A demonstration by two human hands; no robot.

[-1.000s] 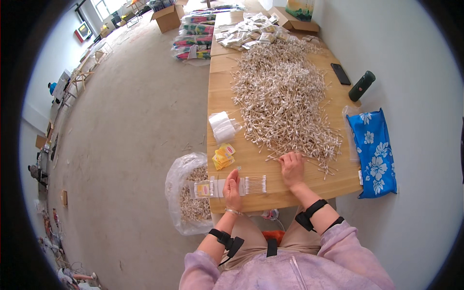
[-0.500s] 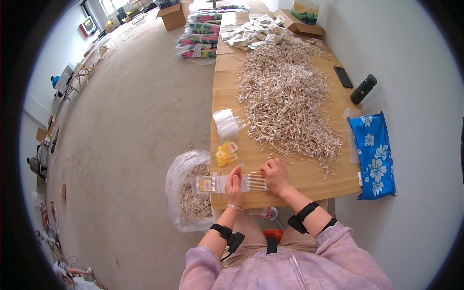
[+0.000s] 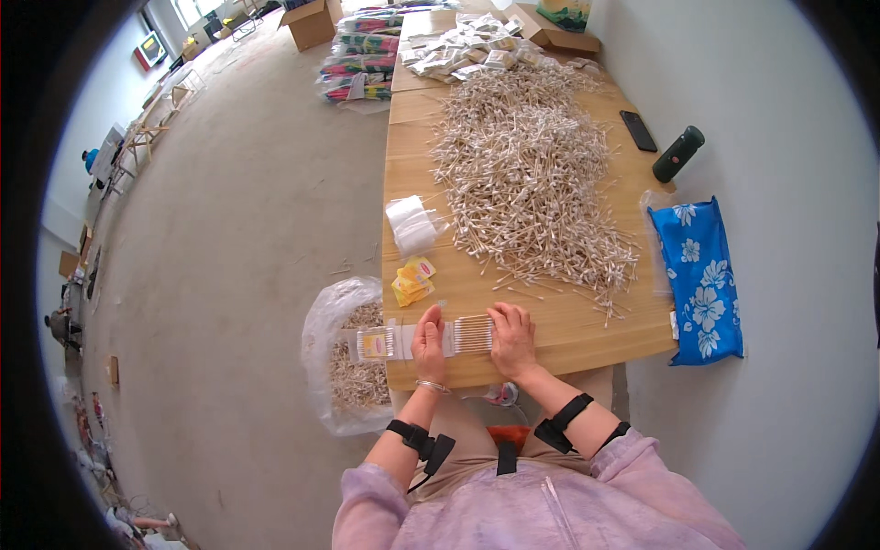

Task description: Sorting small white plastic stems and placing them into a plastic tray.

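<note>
Side by side at the near edge of the table, my two hands work over a flat row of cotton swabs (image 3: 473, 335). My right hand (image 3: 513, 341) has its fingers curled down on the right ends of these swabs. My left hand (image 3: 428, 345) stands on edge, fingers pressed together, over a clear plastic bag (image 3: 403, 340) at the row's left end; its grip is partly hidden. Left of this hand, a clear packet (image 3: 374, 344) with swabs and a yellow card reaches past the table edge. Several yellow cards (image 3: 414, 281) and a stack of clear bags (image 3: 412, 225) lie beyond.
A large heap of loose swabs (image 3: 532, 174) covers the table's middle, with filled packets (image 3: 472, 50) behind. Along the right are a phone (image 3: 638, 131), a dark green bottle (image 3: 678, 154) and a blue floral package (image 3: 701, 280). A plastic sack of swabs (image 3: 321, 357) stands below left.
The whole view has shifted a little, so everything sits slightly further left. My right fingers reach a bit more over the swab ends; my left hand keeps nearly the same place.
</note>
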